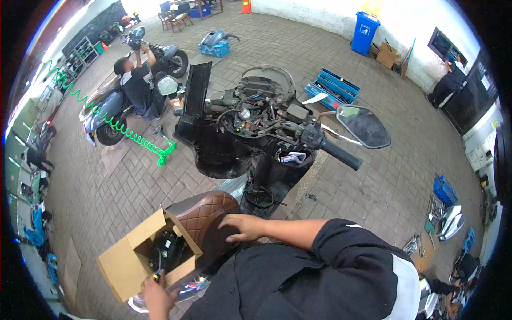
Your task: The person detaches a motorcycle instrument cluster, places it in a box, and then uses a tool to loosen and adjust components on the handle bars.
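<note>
An open cardboard box rests at the lower left on the scooter's quilted brown-and-black seat; a black part lies inside. At the box's front, my left hand grips a screwdriver with a yellow-and-black handle, its shaft pointing into the box. My right hand is just right of the box over the seat, fingers apart and curved, holding nothing. Whether it touches the seat is hard to tell. Beyond the seat, the scooter's front is stripped of covers, with wiring exposed and a mirror at the right.
A co-worker works on another scooter, a green coiled hose nearby. Blue toolboxes, loose panels and tools lie on the paving. A blue bin and another person are by the right wall.
</note>
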`<act>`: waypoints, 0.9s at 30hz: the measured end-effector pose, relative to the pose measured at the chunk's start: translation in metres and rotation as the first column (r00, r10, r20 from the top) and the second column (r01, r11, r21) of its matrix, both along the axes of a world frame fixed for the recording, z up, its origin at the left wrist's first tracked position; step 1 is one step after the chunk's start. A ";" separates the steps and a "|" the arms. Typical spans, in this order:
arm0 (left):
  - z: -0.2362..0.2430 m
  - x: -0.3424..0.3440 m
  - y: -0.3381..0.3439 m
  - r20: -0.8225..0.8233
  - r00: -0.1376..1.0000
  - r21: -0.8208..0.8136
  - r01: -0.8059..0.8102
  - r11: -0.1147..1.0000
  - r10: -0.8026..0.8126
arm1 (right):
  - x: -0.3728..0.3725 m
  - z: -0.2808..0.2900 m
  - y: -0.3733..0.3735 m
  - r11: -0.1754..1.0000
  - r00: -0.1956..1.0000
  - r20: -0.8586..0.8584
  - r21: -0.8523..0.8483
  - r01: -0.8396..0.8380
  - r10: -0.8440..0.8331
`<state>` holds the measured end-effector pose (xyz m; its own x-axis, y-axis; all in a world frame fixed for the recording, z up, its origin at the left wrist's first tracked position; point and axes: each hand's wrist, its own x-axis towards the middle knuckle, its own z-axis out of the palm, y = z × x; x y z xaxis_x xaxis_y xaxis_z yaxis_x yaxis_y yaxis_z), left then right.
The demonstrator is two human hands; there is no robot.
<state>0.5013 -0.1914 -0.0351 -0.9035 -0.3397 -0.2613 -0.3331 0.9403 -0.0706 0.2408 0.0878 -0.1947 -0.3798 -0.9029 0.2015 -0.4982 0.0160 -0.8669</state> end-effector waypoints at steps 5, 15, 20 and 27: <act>0.035 0.029 0.011 -0.095 0.913 0.145 -0.381 0.913 0.396 | -0.002 -0.032 0.134 0.921 0.996 0.038 0.386 0.055 -0.076; 0.085 -0.091 0.160 -0.575 0.810 0.159 -0.031 0.987 0.119 | 0.005 -0.101 0.385 0.562 0.980 -0.044 0.814 0.148 -0.193; 0.053 -0.212 0.202 -0.595 0.802 0.341 0.316 0.886 -0.057 | 0.007 -0.113 0.440 0.391 0.929 -0.058 0.896 0.210 -0.367; 0.045 -0.418 0.210 -0.804 0.498 -0.027 0.515 0.857 -0.325 | 0.010 -0.110 0.475 0.231 0.856 -0.085 0.945 0.232 -0.510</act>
